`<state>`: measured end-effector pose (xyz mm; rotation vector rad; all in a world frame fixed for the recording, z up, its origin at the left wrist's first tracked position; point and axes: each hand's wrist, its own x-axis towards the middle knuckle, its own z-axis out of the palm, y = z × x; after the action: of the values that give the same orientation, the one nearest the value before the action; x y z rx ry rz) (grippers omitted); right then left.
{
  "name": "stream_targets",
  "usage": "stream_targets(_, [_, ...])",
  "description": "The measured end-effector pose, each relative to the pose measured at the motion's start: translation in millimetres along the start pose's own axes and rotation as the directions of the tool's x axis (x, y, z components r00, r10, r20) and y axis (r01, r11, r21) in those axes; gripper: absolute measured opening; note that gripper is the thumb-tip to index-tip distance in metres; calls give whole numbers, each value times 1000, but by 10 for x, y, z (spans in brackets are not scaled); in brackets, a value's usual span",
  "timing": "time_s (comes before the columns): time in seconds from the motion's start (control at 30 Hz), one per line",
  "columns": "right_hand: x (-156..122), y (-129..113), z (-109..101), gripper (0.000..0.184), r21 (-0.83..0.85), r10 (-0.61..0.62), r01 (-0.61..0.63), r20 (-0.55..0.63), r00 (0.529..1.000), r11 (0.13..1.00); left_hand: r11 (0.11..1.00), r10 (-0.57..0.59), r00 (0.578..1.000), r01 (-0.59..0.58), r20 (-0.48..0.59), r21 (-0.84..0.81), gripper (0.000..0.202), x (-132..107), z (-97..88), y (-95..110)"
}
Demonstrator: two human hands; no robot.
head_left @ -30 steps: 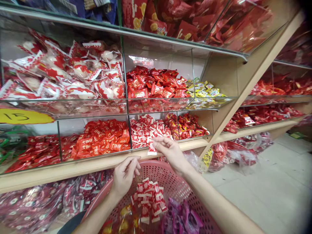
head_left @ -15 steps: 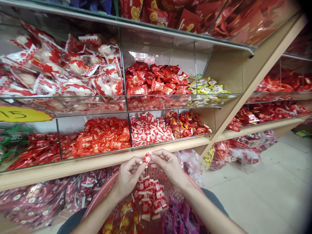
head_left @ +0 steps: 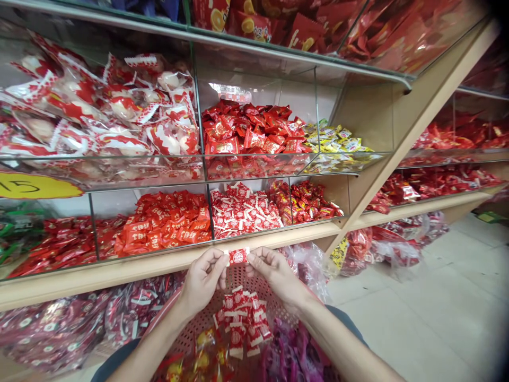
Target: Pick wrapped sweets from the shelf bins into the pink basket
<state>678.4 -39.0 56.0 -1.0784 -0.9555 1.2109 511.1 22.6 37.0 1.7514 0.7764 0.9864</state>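
Note:
A small red-and-white wrapped candy is stretched level between both hands, its printed face toward me. My left hand pinches its left end. The right end is pinched by my right hand. Below them is a pink perforated basket, partly hidden by my forearms. In it lies a small heap of like red-and-white candies. Purple-wrapped pieces fill its right side, and yellow-and-red items in clear wrap lie at the left.
In front stands a shelf with glass-fronted bins; one holds matching red-and-white candies, another orange-red packets. A wooden ledge runs just beyond my hands. Bagged goods lie beneath it. Tiled floor extends to the right.
The candy has turned from tilted to level and is pulled out straight, and my hands have moved slightly apart. The basket's contents look the same.

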Motion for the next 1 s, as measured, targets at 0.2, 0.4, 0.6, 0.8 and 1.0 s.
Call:
stream_targets(0.2, [11,34,-67,32,6,21,-21,65,998,1000,997,4,998,-8,55,77,26,-32,-33,-24])
stream_targets(0.4, [20,72,-105,31,-141,-91,92,11,996,986,991,42,994,-55,103,119,24,-46,-5,-27])
stream_targets(0.6, [-10,42,-71,39,-231,-90,92,16,996,969,991,39,996,-49,81,121,24,-40,2,-31])
stream_targets(0.8, [-27,24,-36,43,-262,-125,129,31,992,956,983,37,999,-36,-2,182,28,-27,18,-45])
stream_targets(1.0, [-31,23,-111,35,-279,-48,93,166,985,956,968,82,996,-89,37,235,26,-24,11,-42])
